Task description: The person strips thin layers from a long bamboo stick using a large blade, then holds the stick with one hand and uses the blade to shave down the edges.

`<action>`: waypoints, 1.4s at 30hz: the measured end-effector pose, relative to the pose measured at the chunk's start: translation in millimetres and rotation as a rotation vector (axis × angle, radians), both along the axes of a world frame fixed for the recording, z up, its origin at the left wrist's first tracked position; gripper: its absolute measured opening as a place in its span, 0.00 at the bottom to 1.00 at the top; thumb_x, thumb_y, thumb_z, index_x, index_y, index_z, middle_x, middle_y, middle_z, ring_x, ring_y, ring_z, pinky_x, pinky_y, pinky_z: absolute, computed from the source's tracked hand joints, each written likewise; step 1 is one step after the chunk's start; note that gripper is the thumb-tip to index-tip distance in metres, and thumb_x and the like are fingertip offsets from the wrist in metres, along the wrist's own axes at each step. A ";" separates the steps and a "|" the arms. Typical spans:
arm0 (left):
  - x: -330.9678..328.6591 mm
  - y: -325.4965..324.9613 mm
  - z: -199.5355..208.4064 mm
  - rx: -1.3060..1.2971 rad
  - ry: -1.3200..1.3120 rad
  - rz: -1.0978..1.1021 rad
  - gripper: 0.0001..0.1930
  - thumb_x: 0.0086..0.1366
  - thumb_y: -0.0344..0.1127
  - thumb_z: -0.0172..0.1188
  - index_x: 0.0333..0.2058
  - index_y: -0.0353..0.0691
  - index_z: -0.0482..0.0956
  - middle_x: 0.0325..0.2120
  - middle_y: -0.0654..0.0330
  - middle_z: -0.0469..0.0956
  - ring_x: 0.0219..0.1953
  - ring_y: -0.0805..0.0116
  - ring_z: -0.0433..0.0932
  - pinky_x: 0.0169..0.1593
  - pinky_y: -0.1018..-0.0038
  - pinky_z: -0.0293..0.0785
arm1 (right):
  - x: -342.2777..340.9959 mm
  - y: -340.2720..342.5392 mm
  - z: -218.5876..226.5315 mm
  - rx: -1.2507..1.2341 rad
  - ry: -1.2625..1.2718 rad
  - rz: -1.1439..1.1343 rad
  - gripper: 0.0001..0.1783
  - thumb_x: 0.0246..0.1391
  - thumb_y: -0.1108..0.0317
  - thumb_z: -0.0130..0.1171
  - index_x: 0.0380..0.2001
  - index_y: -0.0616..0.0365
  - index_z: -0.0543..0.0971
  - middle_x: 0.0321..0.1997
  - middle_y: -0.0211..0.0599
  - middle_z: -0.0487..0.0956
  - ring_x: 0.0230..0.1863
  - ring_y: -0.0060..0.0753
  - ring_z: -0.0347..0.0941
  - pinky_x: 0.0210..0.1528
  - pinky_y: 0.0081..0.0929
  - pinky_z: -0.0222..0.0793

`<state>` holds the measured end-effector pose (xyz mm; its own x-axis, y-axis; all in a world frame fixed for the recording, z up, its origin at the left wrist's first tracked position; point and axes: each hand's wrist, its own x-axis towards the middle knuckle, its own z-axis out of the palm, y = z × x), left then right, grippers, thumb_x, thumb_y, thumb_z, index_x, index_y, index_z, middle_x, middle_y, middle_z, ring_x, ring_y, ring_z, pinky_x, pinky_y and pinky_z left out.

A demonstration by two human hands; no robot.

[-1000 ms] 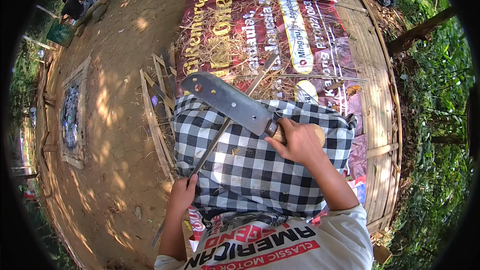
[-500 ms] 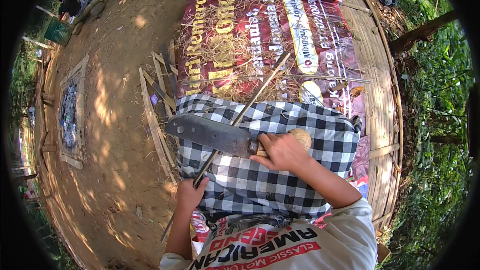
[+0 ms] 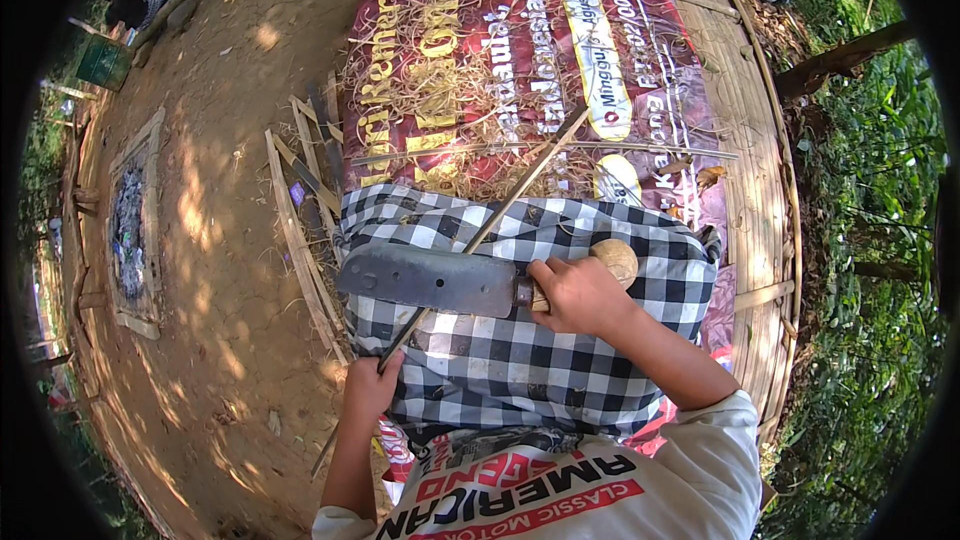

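My right hand is closed around the wooden handle of a broad, dark machete, whose blade points left over my lap. Under the blade a long, thin bamboo strip runs slantwise, its far end over the banner and its near end down past my left hip. My left hand grips that strip close to its near end. The blade lies across the strip; I cannot tell whether its edge is biting into it. A black-and-white checked cloth covers my legs.
A dark red printed banner strewn with curly shavings covers a bamboo platform. Another thin strip lies across it. Split bamboo pieces rest at its left edge. Left on the dirt is a framed ash pit.
The machete and my right hand have shifted slightly to the right, and the blade has turned nearly level. My left hand stays on the strip.
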<state>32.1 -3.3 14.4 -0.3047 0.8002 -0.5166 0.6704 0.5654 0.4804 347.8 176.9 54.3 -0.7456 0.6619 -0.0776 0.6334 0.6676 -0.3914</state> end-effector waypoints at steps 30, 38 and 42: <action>-2.7 -23.9 -11.1 0.190 -0.116 -0.015 0.23 0.67 0.46 0.56 0.21 0.32 0.73 0.13 0.45 0.69 0.16 0.45 0.70 0.22 0.62 0.64 | 31.3 16.0 3.4 0.252 0.002 -0.220 0.28 0.52 0.49 0.63 0.43 0.65 0.73 0.28 0.40 0.74 0.29 0.40 0.77 0.30 0.33 0.73; 5.1 -27.3 -5.5 0.190 0.043 -0.126 0.19 0.69 0.44 0.53 0.24 0.34 0.74 0.15 0.44 0.72 0.19 0.41 0.73 0.23 0.57 0.67 | 24.4 13.4 6.4 0.237 -0.083 -0.122 0.31 0.53 0.44 0.61 0.42 0.66 0.73 0.28 0.40 0.74 0.27 0.38 0.77 0.29 0.31 0.73; 19.7 -31.4 -7.1 0.268 0.217 -0.107 0.18 0.69 0.44 0.52 0.24 0.36 0.73 0.14 0.45 0.72 0.19 0.42 0.75 0.22 0.55 0.68 | 25.5 18.7 10.9 0.297 -0.137 -0.083 0.31 0.53 0.42 0.60 0.40 0.65 0.73 0.28 0.39 0.74 0.27 0.37 0.77 0.29 0.30 0.73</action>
